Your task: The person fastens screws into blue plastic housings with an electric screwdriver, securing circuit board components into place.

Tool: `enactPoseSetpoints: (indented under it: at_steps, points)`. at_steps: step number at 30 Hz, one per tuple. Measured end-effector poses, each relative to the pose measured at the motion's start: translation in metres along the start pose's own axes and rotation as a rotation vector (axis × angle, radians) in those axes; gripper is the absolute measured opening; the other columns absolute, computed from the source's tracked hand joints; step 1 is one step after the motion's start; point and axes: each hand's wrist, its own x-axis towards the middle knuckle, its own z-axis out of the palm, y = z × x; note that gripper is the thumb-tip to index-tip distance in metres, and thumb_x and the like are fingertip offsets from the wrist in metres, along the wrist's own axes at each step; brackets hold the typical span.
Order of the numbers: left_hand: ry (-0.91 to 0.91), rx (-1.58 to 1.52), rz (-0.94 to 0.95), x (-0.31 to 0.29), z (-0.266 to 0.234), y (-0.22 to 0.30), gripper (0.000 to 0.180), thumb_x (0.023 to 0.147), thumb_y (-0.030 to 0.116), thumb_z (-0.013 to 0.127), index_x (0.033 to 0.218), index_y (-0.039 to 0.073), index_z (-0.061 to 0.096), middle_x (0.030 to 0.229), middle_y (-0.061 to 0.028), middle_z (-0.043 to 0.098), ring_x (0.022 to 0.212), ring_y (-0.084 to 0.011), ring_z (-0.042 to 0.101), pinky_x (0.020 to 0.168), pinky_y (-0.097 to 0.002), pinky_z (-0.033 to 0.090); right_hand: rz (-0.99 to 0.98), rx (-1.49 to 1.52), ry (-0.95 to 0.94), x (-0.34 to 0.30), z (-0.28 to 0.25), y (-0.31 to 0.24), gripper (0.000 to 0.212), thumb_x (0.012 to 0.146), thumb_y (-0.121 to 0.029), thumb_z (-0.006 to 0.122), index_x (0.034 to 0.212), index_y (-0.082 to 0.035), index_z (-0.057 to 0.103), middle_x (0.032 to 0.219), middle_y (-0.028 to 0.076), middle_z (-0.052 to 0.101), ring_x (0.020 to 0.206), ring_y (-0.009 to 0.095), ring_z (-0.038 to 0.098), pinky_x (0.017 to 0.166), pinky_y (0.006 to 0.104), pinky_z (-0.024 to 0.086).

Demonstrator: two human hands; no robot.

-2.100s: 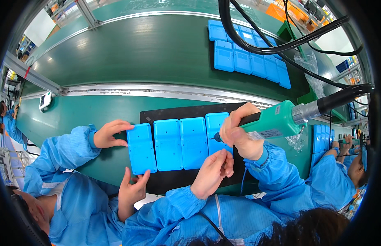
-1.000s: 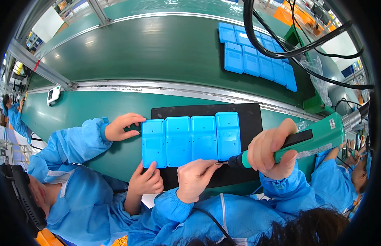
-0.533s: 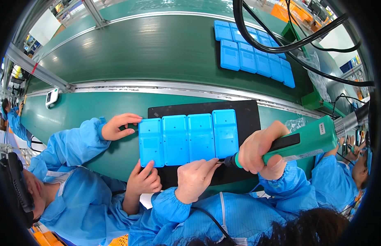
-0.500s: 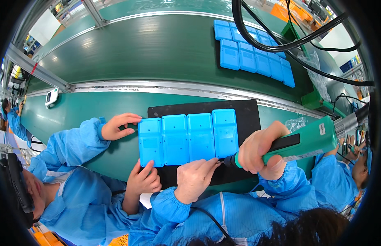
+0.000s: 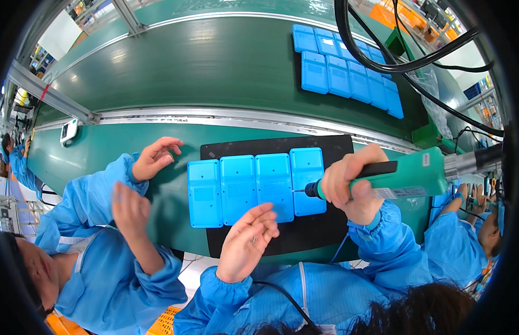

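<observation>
Four blue plastic casings lie side by side on a black mat (image 5: pixel 254 237): a first casing (image 5: pixel 204 192), a second casing (image 5: pixel 237 190), a third casing (image 5: pixel 274 187) and a fourth casing (image 5: pixel 307 181). My right hand (image 5: pixel 354 181) is wrapped round a green electric screwdriver (image 5: pixel 413 177) held almost level. Its thin bit points left, by the seam between the third and fourth casings; whether it touches them I cannot tell. In front of the third casing, my left hand (image 5: pixel 248 243) is turned palm up, fingers loosely curled, with tiny metal screws (image 5: pixel 254 239) on it.
At the left, a co-worker's hands (image 5: pixel 156 159) are raised beside the casings. More blue casings (image 5: pixel 349 78) stand in two rows on the green conveyor (image 5: pixel 203 67) beyond a metal rail. Black cables (image 5: pixel 405 66) hang at upper right. A small white device (image 5: pixel 69 132) sits far left.
My left hand has drawn back from the screwdriver's tip and turned palm up. The screwdriver has risen over the casings. The co-worker's hands have let go of the first casing.
</observation>
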Motion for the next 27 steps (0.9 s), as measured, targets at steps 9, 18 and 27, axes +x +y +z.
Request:
enactPoseSetpoints:
  at_steps: [9,18,27]
  points:
    - [-0.004,0.081,-0.133,-0.005,-0.01,0.002,0.03,0.092,0.015,0.04,0.114,-0.005,0.045,0.108,-0.0183,0.056,0.09,-0.0192,0.06,0.073,-0.0235,0.051,0.064,-0.165,0.016,0.005,0.001,0.015,0.033,0.082,-0.03,0.06,0.083,-0.004,0.038,0.05,0.002,0.041,0.04,0.01,0.038,0.038,0.0249,0.034]
    - [-0.007,-0.029,-0.163,0.006,0.0,0.001,0.024,0.093,0.016,0.035,0.099,-0.002,0.049,0.064,-0.0003,0.035,0.052,-0.009,0.033,0.049,-0.0224,0.028,0.063,-0.273,-0.03,0.004,-0.003,0.025,0.031,0.08,-0.023,0.063,0.081,-0.004,0.039,0.051,0.004,0.043,0.041,0.01,0.04,0.039,0.025,0.035]
    - [-0.054,0.212,-0.104,0.024,-0.001,-0.006,0.027,0.093,0.016,0.036,0.11,-0.004,0.043,0.079,-0.0063,0.053,0.06,-0.0096,0.043,0.055,-0.0215,0.036,0.076,-0.382,-0.164,0.001,-0.001,0.029,0.026,0.079,-0.014,0.064,0.081,-0.004,0.04,0.054,0.004,0.045,0.044,0.01,0.041,0.042,0.0256,0.036]
